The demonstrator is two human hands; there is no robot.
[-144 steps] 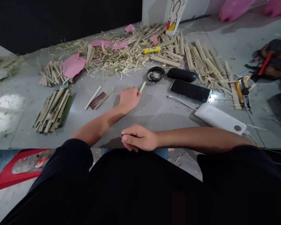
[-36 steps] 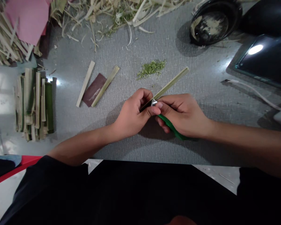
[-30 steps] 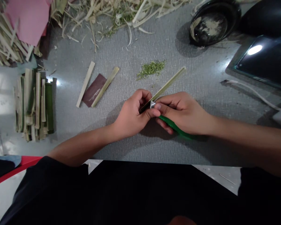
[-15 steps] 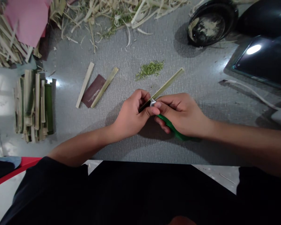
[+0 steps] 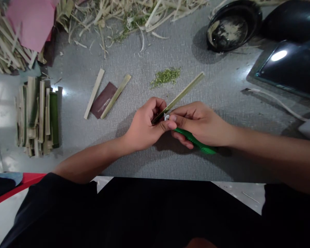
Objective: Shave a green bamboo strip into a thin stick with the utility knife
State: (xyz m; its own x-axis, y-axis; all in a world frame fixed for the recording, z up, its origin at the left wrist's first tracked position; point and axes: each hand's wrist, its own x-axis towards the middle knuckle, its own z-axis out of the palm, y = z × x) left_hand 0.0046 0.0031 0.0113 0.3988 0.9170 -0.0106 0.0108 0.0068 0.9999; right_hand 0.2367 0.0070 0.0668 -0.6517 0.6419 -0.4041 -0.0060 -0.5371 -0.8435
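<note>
My left hand is closed around the lower end of a narrow bamboo strip, which slants up to the right. In my right hand is a green-handled utility knife, its short metal tip against the strip between the two hands. My left thumb reaches the right fingertips beside the blade; most of the blade is hidden. Beyond the hands lies a small heap of green shavings. Left of them, a brown piece of sandpaper lies between a pale strip and a yellowish strip, the latter overlapping its edge.
A stack of cut bamboo pieces stands at the left. Pale curled shavings spread along the far side, near pink paper. A black bowl, a dark glossy tablet-like device and a white cable lie right.
The knife tip has slid slightly left and down along the strip toward my left hand. More of the green handle shows below my right hand. The other things have stayed put.
</note>
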